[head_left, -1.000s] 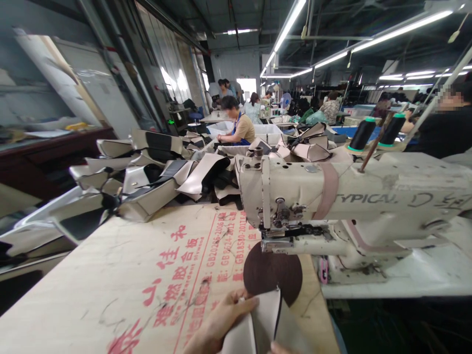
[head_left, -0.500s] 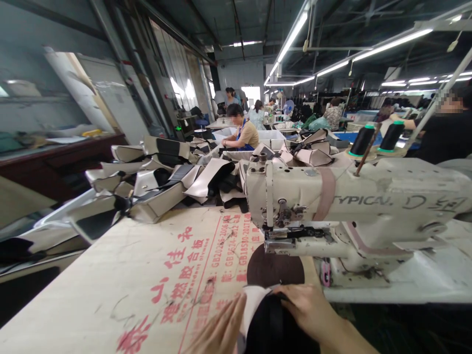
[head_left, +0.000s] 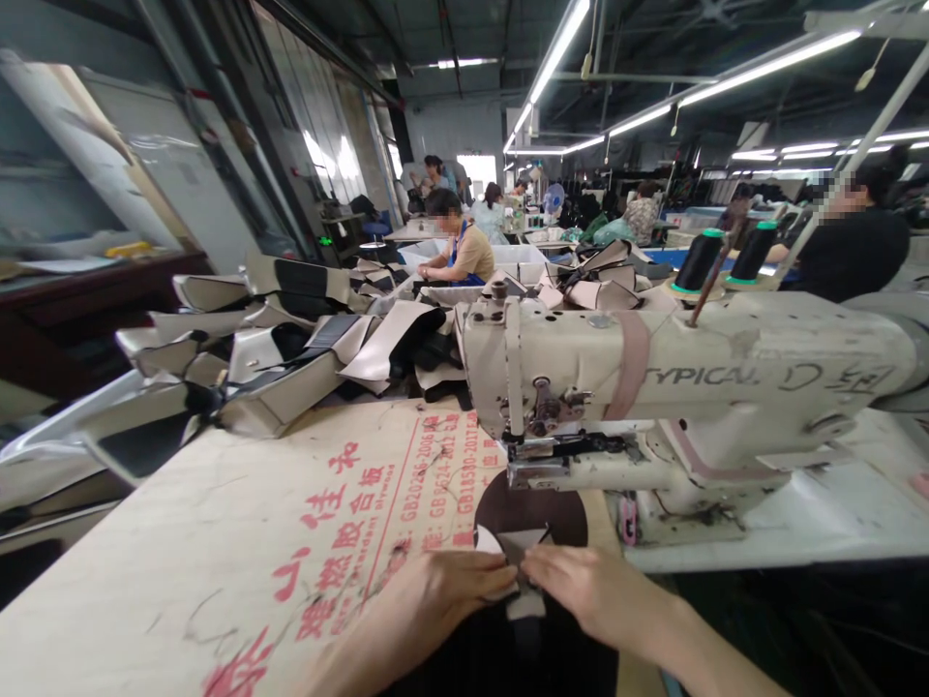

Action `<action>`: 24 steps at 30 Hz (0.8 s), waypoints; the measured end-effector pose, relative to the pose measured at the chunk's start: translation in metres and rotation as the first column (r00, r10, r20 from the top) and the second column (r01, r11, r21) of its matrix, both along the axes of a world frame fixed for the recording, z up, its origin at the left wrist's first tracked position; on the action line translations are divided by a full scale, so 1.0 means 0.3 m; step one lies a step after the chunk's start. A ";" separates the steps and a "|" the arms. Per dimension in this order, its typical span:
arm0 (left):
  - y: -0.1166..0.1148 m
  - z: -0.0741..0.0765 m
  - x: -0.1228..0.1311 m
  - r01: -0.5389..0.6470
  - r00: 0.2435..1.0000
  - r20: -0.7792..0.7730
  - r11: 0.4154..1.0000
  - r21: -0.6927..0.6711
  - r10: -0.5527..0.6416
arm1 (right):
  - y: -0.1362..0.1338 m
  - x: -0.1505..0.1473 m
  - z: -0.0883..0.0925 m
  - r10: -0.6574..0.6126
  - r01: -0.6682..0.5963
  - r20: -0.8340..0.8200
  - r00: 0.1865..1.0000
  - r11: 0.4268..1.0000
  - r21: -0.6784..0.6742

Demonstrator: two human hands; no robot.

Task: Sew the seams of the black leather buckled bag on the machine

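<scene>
My left hand (head_left: pixel 450 586) and my right hand (head_left: pixel 584 586) meet at the near edge of the board, fingers pinched together on a pale and black fabric piece (head_left: pixel 519 552). The piece's pointed corners stick up just in front of the fingertips, over a dark brown round patch (head_left: pixel 541 513) on the board. Right behind it stands the cream sewing machine (head_left: pixel 653 378), its needle end (head_left: pixel 537 460) a short way beyond my fingers. More dark fabric lies under my wrists.
A plywood board with red print (head_left: pixel 290 523) covers the table to the left. Beyond it lies a heap of beige and black cut pieces (head_left: pixel 290 358). Two black thread cones (head_left: pixel 697 261) stand on the machine. Other people sit at work behind.
Both hands have come together and pinched the fabric's front edge; half a second ago they lay spread on it. The piece now sits flatter and nearer the machine.
</scene>
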State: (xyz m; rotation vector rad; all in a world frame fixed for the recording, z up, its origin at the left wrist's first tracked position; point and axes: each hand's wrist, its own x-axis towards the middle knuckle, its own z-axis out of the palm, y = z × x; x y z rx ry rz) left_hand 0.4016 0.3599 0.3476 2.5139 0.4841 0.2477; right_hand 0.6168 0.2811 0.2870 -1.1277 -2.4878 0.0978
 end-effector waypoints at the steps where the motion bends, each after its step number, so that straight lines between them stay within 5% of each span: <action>1: -0.006 -0.006 -0.003 0.007 1.000 -0.002 1.000 0.002 -0.007 | -0.005 0.000 -0.003 -0.003 0.002 0.009 1.000 1.000 0.023; 5: -0.006 -0.020 0.001 0.005 0.998 -0.063 0.999 0.038 -0.002 | -0.017 -0.003 -0.006 -0.034 0.035 -0.022 0.999 0.999 0.029; 12: 0.019 -0.022 0.014 -0.044 0.997 -0.061 0.998 0.045 0.047 | -0.021 -0.023 0.037 -0.203 0.157 -0.351 0.914 0.975 -0.154; 15: 0.020 -0.018 0.013 -0.044 0.998 -0.048 0.998 0.047 0.046 | -0.020 -0.029 0.032 -0.259 0.219 -0.313 0.914 0.963 -0.158; 24: 0.013 -0.014 0.018 -0.040 0.993 -0.112 0.996 0.077 0.049 | -0.006 -0.026 0.012 -0.101 0.092 -0.183 0.978 0.994 -0.060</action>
